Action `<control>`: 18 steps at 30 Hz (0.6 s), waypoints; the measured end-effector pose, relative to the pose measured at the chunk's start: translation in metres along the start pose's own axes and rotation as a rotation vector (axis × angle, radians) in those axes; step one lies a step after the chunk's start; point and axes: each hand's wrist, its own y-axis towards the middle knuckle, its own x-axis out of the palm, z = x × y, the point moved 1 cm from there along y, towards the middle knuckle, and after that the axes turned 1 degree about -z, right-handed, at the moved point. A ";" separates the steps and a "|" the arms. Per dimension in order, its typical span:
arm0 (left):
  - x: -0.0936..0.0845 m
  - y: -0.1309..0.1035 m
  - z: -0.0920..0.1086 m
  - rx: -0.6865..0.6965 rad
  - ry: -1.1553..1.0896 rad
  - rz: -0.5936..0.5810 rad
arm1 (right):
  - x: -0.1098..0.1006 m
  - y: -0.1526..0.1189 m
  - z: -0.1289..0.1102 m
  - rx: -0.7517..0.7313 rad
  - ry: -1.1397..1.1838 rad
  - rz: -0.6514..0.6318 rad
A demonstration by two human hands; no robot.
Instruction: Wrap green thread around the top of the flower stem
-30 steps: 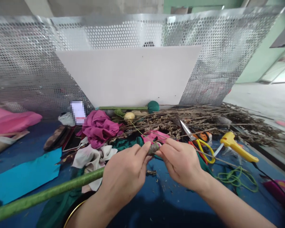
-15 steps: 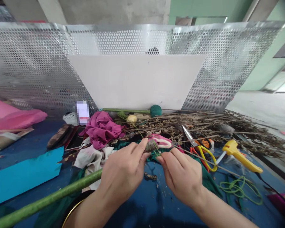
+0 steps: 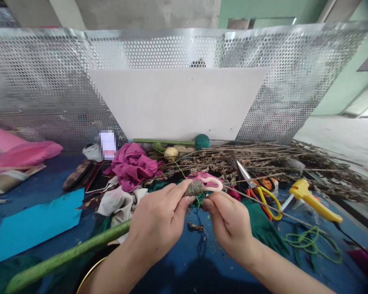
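My left hand is closed around the end of a small thread-wrapped bundle, from which a pale loop sticks out to the right. A thick green stem runs from under this hand to the lower left. Just right of the bundle, my right hand has its fingertips pinched together; whatever they hold is too small to make out. A thin green thread rises from the bundle toward a green coil at the back.
Scissors, a yellow glue gun and tangled green cord lie right. Dried stems spread behind them. Magenta cloth and a blue sheet lie left. A white board stands at the back.
My right hand has shifted slightly left and turned beside the bundle. The green stem's lower end has moved right and now shows. More of the wrapped bundle is visible.
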 end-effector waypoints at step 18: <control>-0.013 0.006 0.002 -0.212 -0.328 -0.200 | 0.013 0.001 0.015 0.151 0.485 -0.033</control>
